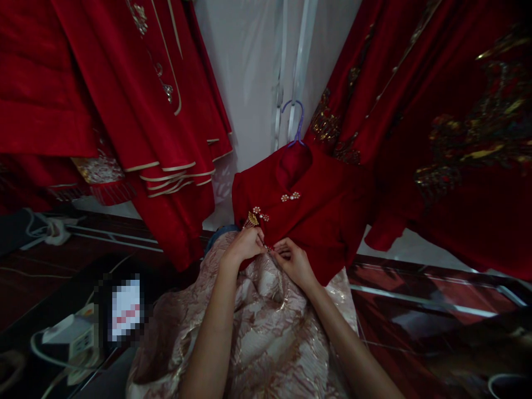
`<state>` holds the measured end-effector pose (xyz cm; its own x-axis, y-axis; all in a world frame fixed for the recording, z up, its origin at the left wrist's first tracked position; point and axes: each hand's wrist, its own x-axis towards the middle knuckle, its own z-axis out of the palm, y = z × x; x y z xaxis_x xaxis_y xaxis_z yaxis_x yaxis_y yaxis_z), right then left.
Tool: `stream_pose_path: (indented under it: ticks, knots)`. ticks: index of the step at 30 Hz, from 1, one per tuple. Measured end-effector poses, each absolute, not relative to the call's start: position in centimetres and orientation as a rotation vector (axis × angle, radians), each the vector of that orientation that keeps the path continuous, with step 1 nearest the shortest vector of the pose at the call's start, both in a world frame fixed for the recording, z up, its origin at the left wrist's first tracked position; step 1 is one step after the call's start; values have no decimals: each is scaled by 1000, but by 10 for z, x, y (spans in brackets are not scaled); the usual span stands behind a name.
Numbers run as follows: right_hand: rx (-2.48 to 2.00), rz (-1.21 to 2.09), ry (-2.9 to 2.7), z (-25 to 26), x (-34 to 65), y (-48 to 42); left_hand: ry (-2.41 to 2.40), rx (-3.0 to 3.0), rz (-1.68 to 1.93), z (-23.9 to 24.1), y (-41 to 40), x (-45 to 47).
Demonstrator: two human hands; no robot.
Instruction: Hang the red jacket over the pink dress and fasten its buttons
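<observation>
A red jacket (pixel 316 221) hangs from a purple hanger (pixel 299 124), its lower part resting over the pale brocade cloth (pixel 282 338) on my lap. Flower-shaped beaded fasteners (pixel 290 197) run down its front, and a gold fan-shaped ornament with a fringe (pixel 251 220) sits near its left edge. At the lower front edge, my left hand (pixel 248 244) and my right hand (pixel 293 260) meet with fingers pinched. Between their fingertips shows a small beaded fastener (pixel 268 249), partly hidden. Both hands appear to grip it.
Red garments with pale piping (pixel 166 166) hang at left. Red garments with gold embroidery (pixel 469 138) hang at right. White metal rack bars (pixel 424 301) cross low on the right. A power strip with cables (pixel 81 343) lies lower left, beside a blurred-out screen (pixel 126 307).
</observation>
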<state>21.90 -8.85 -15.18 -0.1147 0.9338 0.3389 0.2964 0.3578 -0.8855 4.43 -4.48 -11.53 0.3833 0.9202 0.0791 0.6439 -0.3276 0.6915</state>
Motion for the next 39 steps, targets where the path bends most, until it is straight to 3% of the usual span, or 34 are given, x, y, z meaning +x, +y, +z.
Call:
stream_pose_path:
  ticks: [19, 26, 31, 35, 39]
  knots:
    - [-1131, 845, -1590, -148, 216, -91, 1340, 2142, 573, -106, -50, 43]
    - [-1103, 873, -1555, -150, 216, -89, 1203, 2077, 754, -102, -52, 43]
    - [-1071, 1004, -1555, -139, 228, -89, 1209, 1648, 1044, -107, -39, 48]
    - [-980, 1299, -1621, -117, 251, -92, 1054, 1060, 1375, -107, -32, 57]
    - [-902, 1525, -1628, -103, 268, -96, 845, 898, 1419, -103, -35, 63]
